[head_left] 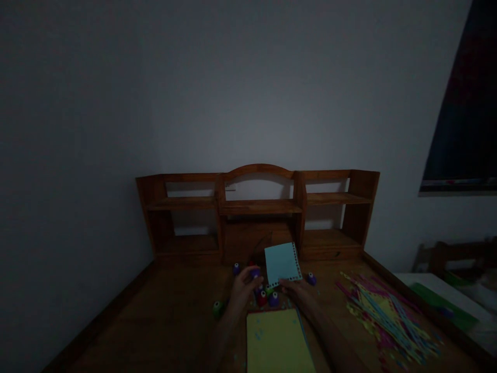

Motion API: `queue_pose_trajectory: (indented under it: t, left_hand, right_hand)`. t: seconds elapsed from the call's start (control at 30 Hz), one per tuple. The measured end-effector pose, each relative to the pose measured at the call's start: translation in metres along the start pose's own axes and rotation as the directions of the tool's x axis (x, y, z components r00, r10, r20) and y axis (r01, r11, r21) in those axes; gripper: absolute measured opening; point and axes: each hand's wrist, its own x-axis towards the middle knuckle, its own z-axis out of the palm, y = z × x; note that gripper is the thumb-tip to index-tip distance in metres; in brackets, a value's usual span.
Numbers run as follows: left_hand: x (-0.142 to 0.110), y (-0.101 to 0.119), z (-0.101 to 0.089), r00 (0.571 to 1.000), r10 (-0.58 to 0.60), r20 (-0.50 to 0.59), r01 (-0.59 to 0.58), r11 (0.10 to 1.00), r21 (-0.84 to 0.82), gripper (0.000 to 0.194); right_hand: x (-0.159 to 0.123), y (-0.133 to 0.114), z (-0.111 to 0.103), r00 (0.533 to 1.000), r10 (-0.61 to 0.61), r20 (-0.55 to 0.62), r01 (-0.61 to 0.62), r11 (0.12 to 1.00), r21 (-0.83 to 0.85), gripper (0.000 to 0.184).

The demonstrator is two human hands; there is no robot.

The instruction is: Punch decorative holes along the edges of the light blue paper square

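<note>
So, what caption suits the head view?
Left hand holding a purple object, right hand a hole-edged blue paper, over a wooden desk.

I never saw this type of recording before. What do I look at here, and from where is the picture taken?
There is no robot: these are a person's two bare hands. The one picture, rather dark, comes from a camera worn on the person's head, looking forward and down.

The left hand holds a small purple rounded piece; the right hand holds a light blue paper sheet with punched edges.

On the brown wooden desk lie a yellow rectangular pad or sheet, more small rounded pieces and, at right, a pile of colourful thin strips.
</note>
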Motion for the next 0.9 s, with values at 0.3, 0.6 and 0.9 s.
queue_pose_trajectory:
  t: [0.3, 0.6, 0.9]
  left_hand:
    - [-0.003, -0.016, 0.004, 0.992, -0.091, 0.093, 0.091, 0.996, 0.003, 0.056]
    - [-0.004, -0.022, 0.007, 0.980, -0.154, 0.129, 0.151, 0.988, 0.033, 0.056]
    - [-0.010, -0.013, 0.007, 0.973, -0.131, 0.189, 0.115, 0.989, 0.094, 0.051]
  right_hand:
    - [-0.004, 0.004, -0.001, 0.999, -0.001, -0.051, 0.000, 1.000, -0.019, 0.030]
    - [-0.009, -0.006, 0.006, 0.992, -0.001, -0.124, -0.019, 0.986, -0.163, 0.034]
    - [-0.011, -0.006, 0.005, 0.991, -0.009, -0.131, -0.010, 0.989, -0.145, 0.032]
